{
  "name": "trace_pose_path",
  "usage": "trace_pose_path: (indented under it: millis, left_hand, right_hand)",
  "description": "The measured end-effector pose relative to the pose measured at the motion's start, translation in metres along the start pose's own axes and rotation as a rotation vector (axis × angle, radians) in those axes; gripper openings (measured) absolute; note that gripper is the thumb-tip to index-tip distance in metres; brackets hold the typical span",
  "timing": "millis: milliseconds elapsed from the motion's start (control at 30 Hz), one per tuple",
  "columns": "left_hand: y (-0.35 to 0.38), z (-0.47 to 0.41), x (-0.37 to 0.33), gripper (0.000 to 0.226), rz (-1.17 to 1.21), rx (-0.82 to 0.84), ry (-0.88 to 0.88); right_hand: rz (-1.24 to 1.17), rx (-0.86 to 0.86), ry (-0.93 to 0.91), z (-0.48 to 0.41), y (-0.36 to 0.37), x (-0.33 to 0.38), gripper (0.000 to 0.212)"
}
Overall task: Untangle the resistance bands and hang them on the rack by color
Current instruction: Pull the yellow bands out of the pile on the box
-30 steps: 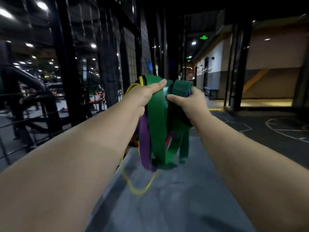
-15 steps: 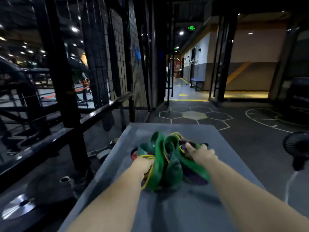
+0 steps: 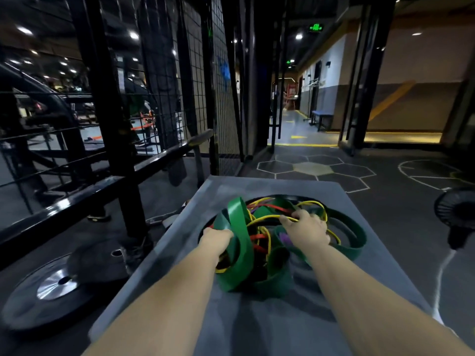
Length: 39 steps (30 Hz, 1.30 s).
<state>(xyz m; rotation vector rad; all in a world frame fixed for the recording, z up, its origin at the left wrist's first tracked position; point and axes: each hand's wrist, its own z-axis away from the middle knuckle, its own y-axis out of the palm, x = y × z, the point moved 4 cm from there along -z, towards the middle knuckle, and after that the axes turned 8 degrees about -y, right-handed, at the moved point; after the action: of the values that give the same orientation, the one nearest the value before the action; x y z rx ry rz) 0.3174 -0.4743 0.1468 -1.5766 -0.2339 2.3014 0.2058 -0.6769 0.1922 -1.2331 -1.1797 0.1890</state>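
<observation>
Tangle of bands [image 3: 237, 219] on platform [image 3: 257, 187]; plate [image 3: 56, 283] left, fan [image 3: 455, 206] right.

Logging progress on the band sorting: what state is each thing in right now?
resistance bands: tangled in one pile on the platform.
wide green band: looped upright, gripped by left hand.
yellow band: snarled in pile, gripped by right hand.
weight plate: flat on floor.

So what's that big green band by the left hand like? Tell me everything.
The wide green band is a flat, rubbery-looking loop with a glossy face. It stands up, twisted, at the left of the tangle on the grey platform. The left hand grips it low down. A thin yellow band, held by the right hand, crosses beside it.
</observation>
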Motion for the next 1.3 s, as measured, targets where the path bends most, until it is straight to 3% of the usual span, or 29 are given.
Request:
trace_pose_path:
  millis: [133,300,467,567,733,900,1067,1300]
  left_hand:
    - [0.012,-0.004,0.015,0.052,-0.068,0.039,0.018]
    - [0.02,-0.01,0.03,0.076,-0.105,-0.005,0.043]
    - [0.005,-0.014,0.037,0.041,-0.101,-0.18,0.04]
    - [-0.003,-0.025,0.048,0.042,-0.259,-0.251,-0.037]
    - [0.004,-0.034,0.051,0.05,-0.315,-0.151,-0.051]
    - [0.006,-0.026,0.046,0.045,-0.454,-0.028,-0.001]
    - [0.008,-0.004,0.043,0.02,-0.063,0.158,0.117]
    - [0.013,0.024,0.027,0.013,-0.009,0.351,0.138]
  right_hand:
    - [-0.028,0.074,-0.089,0.0,0.012,-0.006,0.044]
    - [0.037,0.157,-0.209,0.005,0.034,-0.001,0.031]
    - [0.173,0.271,-0.278,0.008,0.059,0.009,0.046]
    - [0.161,0.298,-0.247,0.006,0.071,0.01,0.052]
    - [0.099,0.215,-0.3,0.008,0.074,0.031,0.053]
    - [-0.115,0.328,-0.215,0.01,0.087,0.05,0.064]
    - [-0.183,0.363,-0.047,0.014,0.097,0.044,0.096]
    - [-0.445,0.168,0.028,0.009,0.076,0.034,0.067]
